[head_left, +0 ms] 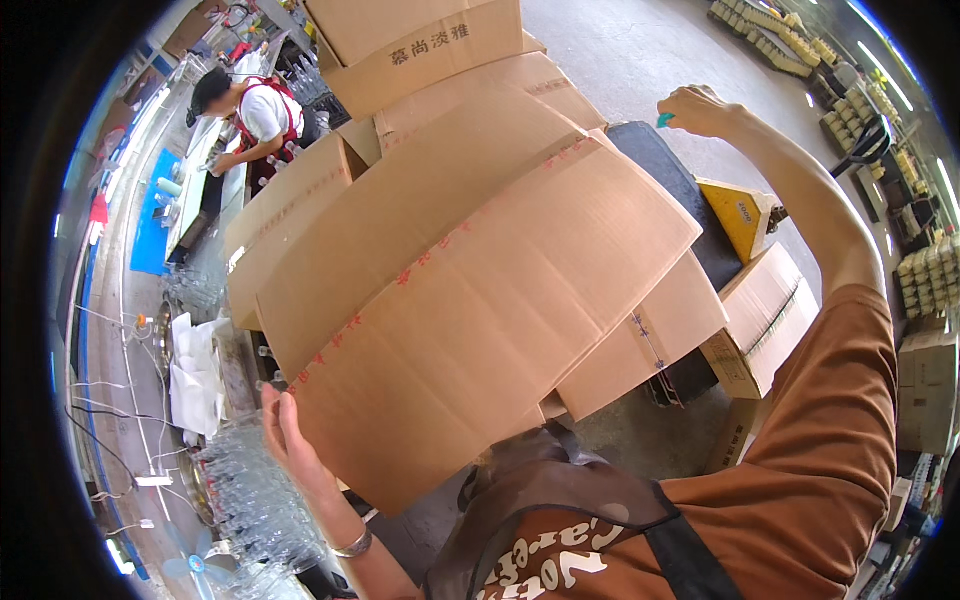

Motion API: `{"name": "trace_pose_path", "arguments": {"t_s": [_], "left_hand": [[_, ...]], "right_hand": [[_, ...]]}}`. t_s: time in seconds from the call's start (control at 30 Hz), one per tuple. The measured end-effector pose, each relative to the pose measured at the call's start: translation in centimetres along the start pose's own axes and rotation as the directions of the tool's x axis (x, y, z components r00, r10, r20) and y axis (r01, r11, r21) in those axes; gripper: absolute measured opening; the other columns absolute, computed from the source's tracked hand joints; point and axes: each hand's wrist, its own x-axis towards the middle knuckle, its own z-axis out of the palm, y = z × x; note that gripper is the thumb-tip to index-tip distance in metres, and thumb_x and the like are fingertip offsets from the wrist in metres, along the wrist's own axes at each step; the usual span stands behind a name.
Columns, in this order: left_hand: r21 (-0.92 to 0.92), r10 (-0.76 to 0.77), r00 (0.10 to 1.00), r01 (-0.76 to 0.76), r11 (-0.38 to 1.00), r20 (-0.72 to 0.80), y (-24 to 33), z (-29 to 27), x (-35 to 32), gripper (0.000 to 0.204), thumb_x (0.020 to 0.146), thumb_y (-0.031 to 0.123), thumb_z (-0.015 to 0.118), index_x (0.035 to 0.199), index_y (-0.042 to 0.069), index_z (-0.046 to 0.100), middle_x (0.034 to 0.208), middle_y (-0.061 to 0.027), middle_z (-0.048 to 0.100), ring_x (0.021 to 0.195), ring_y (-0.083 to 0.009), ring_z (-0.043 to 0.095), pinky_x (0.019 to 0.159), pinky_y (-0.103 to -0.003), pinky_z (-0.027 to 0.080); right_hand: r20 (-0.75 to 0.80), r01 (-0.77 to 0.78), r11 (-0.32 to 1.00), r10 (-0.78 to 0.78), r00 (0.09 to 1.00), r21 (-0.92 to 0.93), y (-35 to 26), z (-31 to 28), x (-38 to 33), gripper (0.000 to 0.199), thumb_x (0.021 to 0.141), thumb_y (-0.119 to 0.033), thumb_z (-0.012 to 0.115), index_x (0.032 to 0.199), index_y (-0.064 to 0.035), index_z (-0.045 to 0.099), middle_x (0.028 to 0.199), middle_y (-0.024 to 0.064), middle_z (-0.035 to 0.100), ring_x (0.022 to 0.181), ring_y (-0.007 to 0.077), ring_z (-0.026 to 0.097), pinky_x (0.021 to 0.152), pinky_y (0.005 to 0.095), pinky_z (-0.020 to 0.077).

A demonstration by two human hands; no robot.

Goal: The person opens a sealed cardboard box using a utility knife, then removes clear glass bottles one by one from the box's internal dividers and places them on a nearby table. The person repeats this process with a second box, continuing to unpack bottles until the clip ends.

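A large brown cardboard box lies in front of me. Its broad top panels meet at a seam edged with red printing. My left hand is at the box's near left edge, fingers stretched upward along it and holding nothing that shows. Out past the far right corner, my right hand is raised on a bent arm, its fingers curled closed. A small teal piece sticks out of that hand; its kind cannot be made out. The right hand is apart from the cardboard.
More cartons are stacked behind. A yellow pallet-jack part and a white-sided carton stand at right. Clear glassware crowds the left bench, where a co-worker bends over. Racks of pale goods line the far right.
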Motion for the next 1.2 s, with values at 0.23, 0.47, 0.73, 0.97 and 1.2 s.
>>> {"name": "trace_pose_path", "arguments": {"t_s": [0.23, 0.47, 0.73, 0.97, 1.2], "left_hand": [[-0.083, -0.108, 0.994, 0.109, 0.991, 0.026, 1.2, 1.2, -1.3, 0.025, 0.097, 0.029, 0.061, 0.104, 0.006, 0.059, 0.103, -0.0053, 0.062, 0.094, -0.0170, 0.060, 0.081, -0.033, 0.049], [-0.141, -0.018, 1.000, 0.020, 0.990, 0.018, -0.3, -0.9, -0.4, 0.031, 0.098, 0.028, 0.057, 0.117, 0.004, 0.059, 0.123, -0.0088, 0.058, 0.110, -0.0209, 0.058, 0.093, -0.035, 0.047], [-0.162, 0.149, 0.978, -0.125, 0.979, 0.149, -1.1, -0.2, 0.3, 0.046, 0.100, 0.020, 0.046, 0.139, -0.005, 0.046, 0.145, -0.0157, 0.049, 0.129, -0.0255, 0.050, 0.108, -0.041, 0.039], [-0.202, 0.147, 0.981, -0.119, 0.972, 0.129, -1.9, -0.4, 0.4, 0.052, 0.099, 0.021, 0.047, 0.143, -0.006, 0.040, 0.149, -0.0167, 0.044, 0.131, -0.0274, 0.047, 0.110, -0.042, 0.038], [-0.136, 0.178, 0.970, -0.157, 0.978, 0.165, -1.7, -0.4, 0.3, 0.054, 0.099, 0.022, 0.045, 0.145, -0.005, 0.038, 0.149, -0.0172, 0.044, 0.132, -0.0282, 0.046, 0.111, -0.042, 0.037]], "right_hand": [[0.091, -0.089, 0.434, 0.016, 0.996, 0.897, -6.0, 0.8, 2.0, 0.041, 0.094, -0.049, 0.058, 0.107, -0.0103, 0.066, 0.076, 0.0012, 0.059, 0.062, 0.0102, 0.052, 0.052, 0.0261, 0.0437], [0.165, -0.167, -0.043, -0.045, 0.985, 0.985, -8.6, 1.4, 1.9, 0.031, 0.098, -0.037, 0.058, 0.112, -0.0106, 0.065, 0.075, -0.0032, 0.054, 0.064, 0.0030, 0.047, 0.052, 0.0206, 0.0385], [0.195, -0.212, -0.103, -0.151, 0.969, 0.972, -6.9, 2.4, 3.3, 0.030, 0.098, -0.033, 0.059, 0.115, -0.0084, 0.065, 0.074, -0.0037, 0.056, 0.062, 0.0023, 0.048, 0.050, 0.0191, 0.0365], [0.178, -0.191, -0.224, -0.077, 0.981, 0.956, -8.5, 2.8, 2.8, 0.034, 0.097, -0.036, 0.062, 0.116, -0.0074, 0.066, 0.072, -0.0034, 0.056, 0.057, 0.0031, 0.047, 0.046, 0.0198, 0.0389], [0.099, -0.108, -0.202, -0.054, 0.994, 0.973, -7.3, 3.5, 3.0, 0.033, 0.096, -0.037, 0.063, 0.110, -0.0068, 0.068, 0.066, -0.0011, 0.052, 0.054, 0.0054, 0.046, 0.044, 0.0195, 0.0372]]}}
